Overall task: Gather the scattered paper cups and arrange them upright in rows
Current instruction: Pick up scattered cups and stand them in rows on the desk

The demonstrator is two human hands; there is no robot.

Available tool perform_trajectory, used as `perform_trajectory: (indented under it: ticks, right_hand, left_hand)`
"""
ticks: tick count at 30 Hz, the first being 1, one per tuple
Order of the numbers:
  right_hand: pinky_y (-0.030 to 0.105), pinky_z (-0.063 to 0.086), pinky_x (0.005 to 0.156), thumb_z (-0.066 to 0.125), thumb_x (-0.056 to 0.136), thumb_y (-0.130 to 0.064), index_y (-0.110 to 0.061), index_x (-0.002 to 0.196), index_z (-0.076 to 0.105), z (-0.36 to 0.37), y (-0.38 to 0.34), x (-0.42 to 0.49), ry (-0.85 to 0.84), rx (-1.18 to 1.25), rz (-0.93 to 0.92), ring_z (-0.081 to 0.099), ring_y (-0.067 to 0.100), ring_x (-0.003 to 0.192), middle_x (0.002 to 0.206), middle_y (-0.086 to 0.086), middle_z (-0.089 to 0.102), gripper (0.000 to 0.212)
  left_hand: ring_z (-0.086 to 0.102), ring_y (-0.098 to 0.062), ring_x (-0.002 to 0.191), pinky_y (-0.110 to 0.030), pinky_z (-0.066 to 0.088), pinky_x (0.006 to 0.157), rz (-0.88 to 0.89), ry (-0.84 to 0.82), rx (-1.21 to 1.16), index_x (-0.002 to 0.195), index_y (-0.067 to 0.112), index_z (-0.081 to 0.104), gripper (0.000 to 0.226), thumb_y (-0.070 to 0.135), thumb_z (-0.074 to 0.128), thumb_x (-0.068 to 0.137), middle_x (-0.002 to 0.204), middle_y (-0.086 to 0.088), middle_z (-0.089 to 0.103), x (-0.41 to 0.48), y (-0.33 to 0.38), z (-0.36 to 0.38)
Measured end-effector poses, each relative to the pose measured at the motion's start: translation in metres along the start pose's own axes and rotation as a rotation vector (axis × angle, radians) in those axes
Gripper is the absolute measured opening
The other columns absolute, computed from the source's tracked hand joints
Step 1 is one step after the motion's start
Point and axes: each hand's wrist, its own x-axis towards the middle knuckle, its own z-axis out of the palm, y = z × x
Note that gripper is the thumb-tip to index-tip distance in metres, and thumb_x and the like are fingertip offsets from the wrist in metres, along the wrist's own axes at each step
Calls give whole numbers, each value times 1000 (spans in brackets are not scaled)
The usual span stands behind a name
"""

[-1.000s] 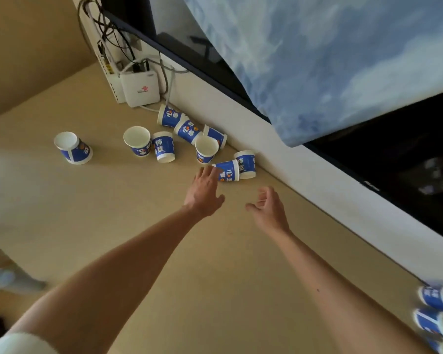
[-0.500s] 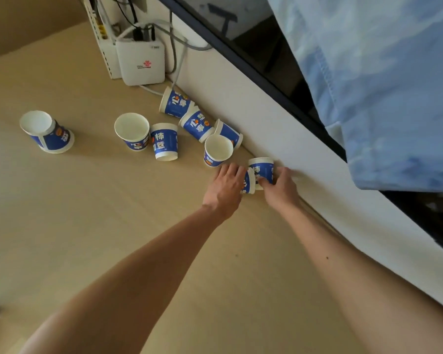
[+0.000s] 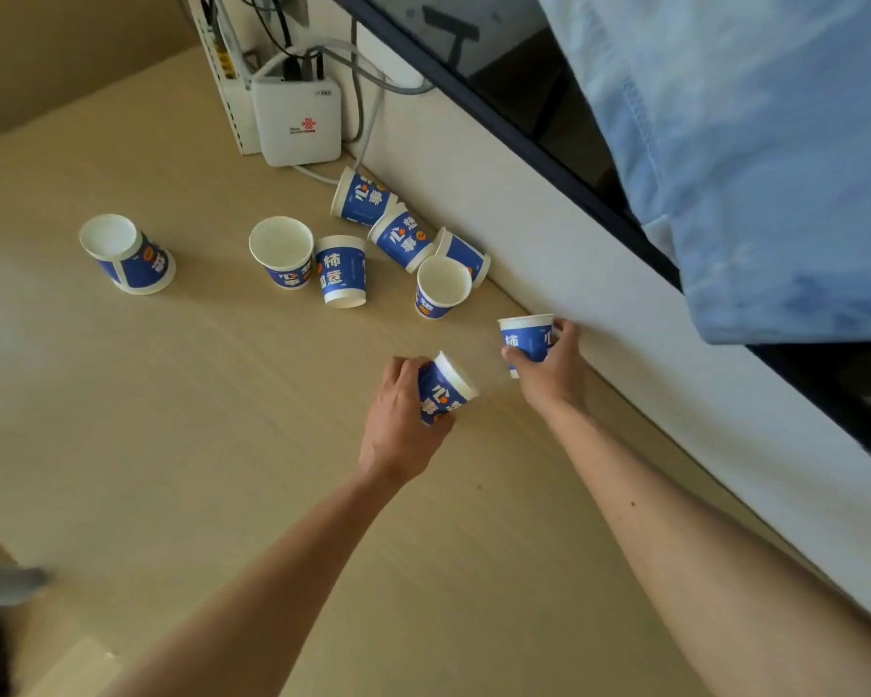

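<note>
Spreads wide and pale: a light wooden tabletop point(image 3: 172, 420), bounded along its far edge by a white wall ledge point(image 3: 599, 314), with a blue cloth point(image 3: 750, 143) hanging above. Stands at the far corner against the ledge: a white plastic router box point(image 3: 298, 120) with grey cables.

Reach over the middle of the tabletop, near the far edge. Left hand point(image 3: 398, 425) clenched round a blue-and-white paper cup point(image 3: 443, 389), tilted, rim pointing toward the ledge, base tucked in the palm, thumb beneath, fingers over the top. Right hand point(image 3: 549, 364) clasped on a second blue-and-white paper cup point(image 3: 526, 339), rim toward the far edge, sides pinched between thumb and fingers, just beside the ledge.

Lie scattered beyond both hands: six loose cups point(image 3: 340, 271), three clustered along the ledge near the router box, one just in front of those, two side by side further left, and a lone cup point(image 3: 127, 254) well apart toward the left edge.
</note>
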Motion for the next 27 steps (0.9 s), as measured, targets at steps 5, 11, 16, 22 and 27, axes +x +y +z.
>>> perform_trajectory:
  ticks: [5, 11, 16, 22, 27]
  right_hand:
    - [21, 51, 74, 85, 71, -21, -20, 131, 47, -28, 17, -68, 61, 158, 7, 63, 8, 88, 108, -6, 60, 71]
    - [6, 45, 68, 84, 70, -13, -27, 118, 54, -66, 61, -152, 99, 315, 28, 59, -15, 83, 102, -18, 65, 58]
    - [17, 52, 76, 85, 70, -12, -23, 118, 54, -112, 106, -213, 136, 393, 86, 65, 4, 95, 108, -9, 67, 58]
    - [25, 54, 83, 84, 69, -6, -23, 119, 53, -174, 166, -260, 246, 486, 100, 65, 10, 99, 108, -11, 66, 62]
    - [13, 52, 73, 84, 68, -6, -22, 120, 54, -227, 228, -294, 304, 576, 125, 65, -3, 93, 108, -13, 67, 62]
  left_hand:
    - [56, -13, 90, -5, 40, 71, -38, 37, -138, 112, 23, 48, 61, 11, 82, 64, 108, 8, 53, -33, 17, -7]
    - [57, 8, 85, -4, 43, 65, -31, -56, -189, 106, 28, 42, 59, 10, 81, 66, 98, 14, 59, -89, 50, -3]
    - [56, 16, 90, -1, 43, 67, -2, -158, -224, 116, 23, 46, 62, 5, 81, 68, 105, 20, 59, -148, 89, 20]
    - [55, 15, 94, 1, 41, 70, 64, -264, -155, 126, 19, 49, 66, 7, 80, 70, 113, 8, 61, -210, 133, 62]
    - [59, 4, 96, -2, 44, 71, 115, -315, -124, 125, 22, 50, 66, 11, 82, 69, 115, 9, 62, -263, 173, 111]
